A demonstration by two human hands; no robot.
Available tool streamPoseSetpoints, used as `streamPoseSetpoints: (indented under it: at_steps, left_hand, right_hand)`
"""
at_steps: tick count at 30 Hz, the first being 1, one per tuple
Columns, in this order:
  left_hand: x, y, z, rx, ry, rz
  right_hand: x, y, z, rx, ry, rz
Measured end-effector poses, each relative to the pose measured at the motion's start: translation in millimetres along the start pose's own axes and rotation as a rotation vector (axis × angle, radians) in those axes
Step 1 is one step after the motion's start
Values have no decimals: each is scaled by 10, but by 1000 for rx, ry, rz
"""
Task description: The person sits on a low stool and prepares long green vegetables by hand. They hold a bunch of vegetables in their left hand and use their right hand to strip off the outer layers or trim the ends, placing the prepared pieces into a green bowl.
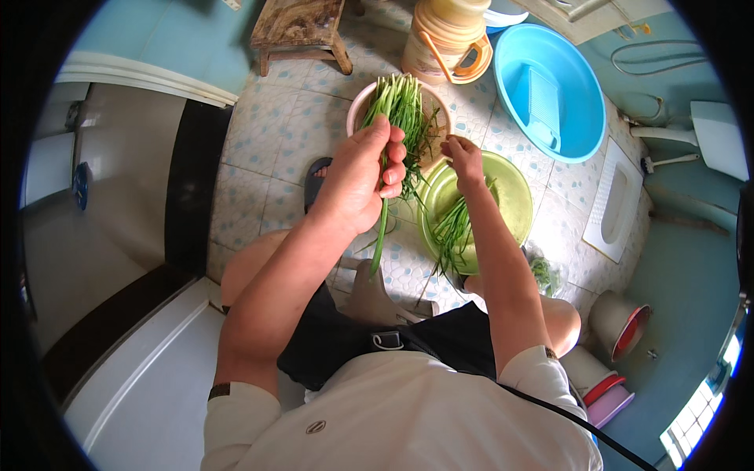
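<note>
My left hand (371,173) is closed around a few long green stalks, likely garlic chives (380,235), whose leaves hang down below the fist. Beyond it, a larger bunch of the green stalks (400,97) lies in a pink plastic colander (355,112), pale cut ends pointing away from me. Over the rim between the colander and a green basin (512,182) is my right hand (464,156), its fingertips pinched together; whether something small is between them cannot be told. More stalks (453,229) lie in the green basin and droop over its near edge, partly behind my right forearm.
A blue tub (580,118) with a washboard stands at the upper right, beside an orange thermos flask (433,47). A wooden stool (297,26) is at the top. To the right are a squat toilet (612,203), a plastic bag of greens (545,274) and buckets (607,318).
</note>
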State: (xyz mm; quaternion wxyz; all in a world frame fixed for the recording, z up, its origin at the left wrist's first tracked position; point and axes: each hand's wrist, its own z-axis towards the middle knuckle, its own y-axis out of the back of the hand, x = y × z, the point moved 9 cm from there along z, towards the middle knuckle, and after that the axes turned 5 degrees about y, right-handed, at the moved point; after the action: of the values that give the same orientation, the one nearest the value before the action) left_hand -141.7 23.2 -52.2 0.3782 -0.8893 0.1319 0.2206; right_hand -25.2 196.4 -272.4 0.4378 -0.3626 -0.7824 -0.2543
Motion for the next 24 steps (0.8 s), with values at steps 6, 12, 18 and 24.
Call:
streamPoseSetpoints:
  at_steps: [6,12,18,24]
  left_hand:
    - [797,-67,93,-3,169,201]
    - [1506,58,177,-8,351,351]
    - [1832,118,320,10,406,353]
    - [1793,75,272,6,332,776]
  right_hand:
    - [769,-523,-1392,556,-2,732]
    - [404,-194,-1625,275,-126,833]
    - [290,71,-1608,324,-126,634]
    - [-38,236,-1372,12,-150,665]
